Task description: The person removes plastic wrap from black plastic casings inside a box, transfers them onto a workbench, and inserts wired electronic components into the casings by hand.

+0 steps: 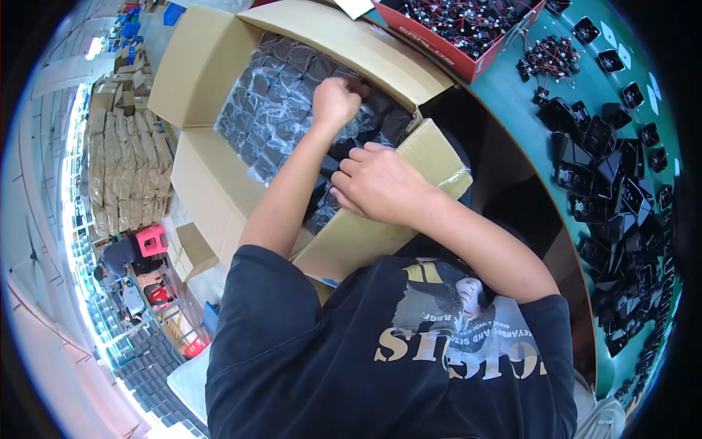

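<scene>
An opened cardboard box [212, 172] stands in front of me, its flaps spread. Inside lie rows of dark blocky pieces wrapped in clear plastic [270, 95]. My left hand [338, 104] reaches into the far right part of the box, its fingers curled down among dark pieces; what they grip is hidden. Closer to me, my right hand [380, 183] bends over the near flap [431, 157], fingers curled inward beside dark items and loose plastic. Its fingertips are partly hidden, so anything in them cannot be made out.
On the right, a green-topped table [504, 95] carries a red box [468, 62] of wired small parts, a pile of wired parts [552, 58] and many glossy black housings [607, 190]. Stacked wrapped cartons [124, 168], a pink stool [152, 240] and another person [121, 256] are at left.
</scene>
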`<state>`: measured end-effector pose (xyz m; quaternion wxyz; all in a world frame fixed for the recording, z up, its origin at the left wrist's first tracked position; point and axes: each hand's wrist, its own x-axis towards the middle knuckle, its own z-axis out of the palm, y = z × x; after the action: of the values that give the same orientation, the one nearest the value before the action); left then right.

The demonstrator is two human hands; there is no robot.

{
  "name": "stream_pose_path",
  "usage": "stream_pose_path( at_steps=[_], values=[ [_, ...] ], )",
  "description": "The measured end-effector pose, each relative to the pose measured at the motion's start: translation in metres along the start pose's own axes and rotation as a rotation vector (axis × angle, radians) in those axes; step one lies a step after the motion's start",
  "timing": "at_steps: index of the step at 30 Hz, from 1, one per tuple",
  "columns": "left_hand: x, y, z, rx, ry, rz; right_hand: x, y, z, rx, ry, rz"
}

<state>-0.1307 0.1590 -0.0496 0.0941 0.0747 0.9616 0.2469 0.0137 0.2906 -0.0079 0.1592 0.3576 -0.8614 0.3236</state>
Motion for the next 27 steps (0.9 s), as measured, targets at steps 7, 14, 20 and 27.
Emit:
stream_pose_path(
  at_steps=[7,14,20,27],
  values=[
    [-0.035,0.005,-0.031,-0.019,0.415,0.365,0.000,0.003,0.005,0.020,0.030,-0.010],
    [-0.056,0.009,-0.104,-0.557,0.525,-0.026,-0.017,-0.013,-0.020,0.578,0.122,0.197],
    [-0.127,0.138,-0.059,-1.208,0.203,0.300,-0.056,-0.040,-0.078,1.824,1.151,0.581],
    [-0.234,0.231,0.128,-0.018,-0.325,1.349,-0.226,-0.093,-0.076,1.785,1.697,0.524]
  ],
)
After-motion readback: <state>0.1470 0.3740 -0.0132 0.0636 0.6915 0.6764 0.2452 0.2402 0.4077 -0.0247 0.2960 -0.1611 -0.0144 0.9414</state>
